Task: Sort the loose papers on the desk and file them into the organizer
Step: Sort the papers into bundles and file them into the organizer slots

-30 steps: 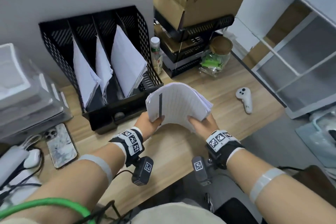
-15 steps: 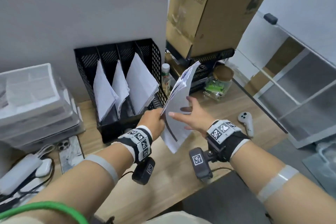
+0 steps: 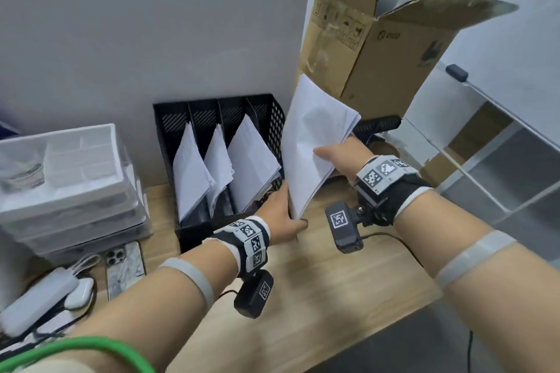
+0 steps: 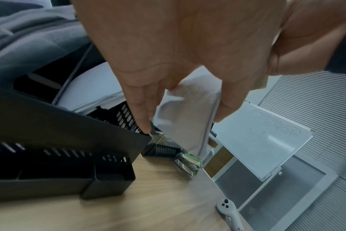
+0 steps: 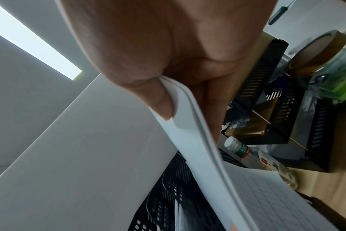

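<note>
A stack of white papers [image 3: 315,142] stands nearly on edge, just right of the black mesh organizer [image 3: 194,230]. My left hand [image 3: 285,215] grips the stack's lower corner, thumb on one face and fingers on the other. My right hand [image 3: 336,157] pinches its right edge, thumb on the near face. The left wrist view shows the papers [image 4: 190,121] between my fingers beside the organizer [image 4: 59,134]. From the right wrist, my thumb presses the papers [image 5: 190,118] above the organizer [image 5: 174,195]. Three organizer slots hold leaning sheets [image 3: 253,166]; the leftmost slot shows none.
A cardboard box [image 3: 381,48] sits on black trays behind the stack. A jar [image 5: 334,75] and a small bottle [image 5: 245,151] stand beside the organizer. Clear plastic bins [image 3: 66,179], a phone [image 3: 124,266] and chargers lie left. A white controller [image 4: 229,214] lies on the wooden desk [image 3: 333,291].
The stack went from lying flat in both hands to standing on edge, and moved up and back toward the organizer's right side. My right hand shifted from an open palm to a pinch on its edge.
</note>
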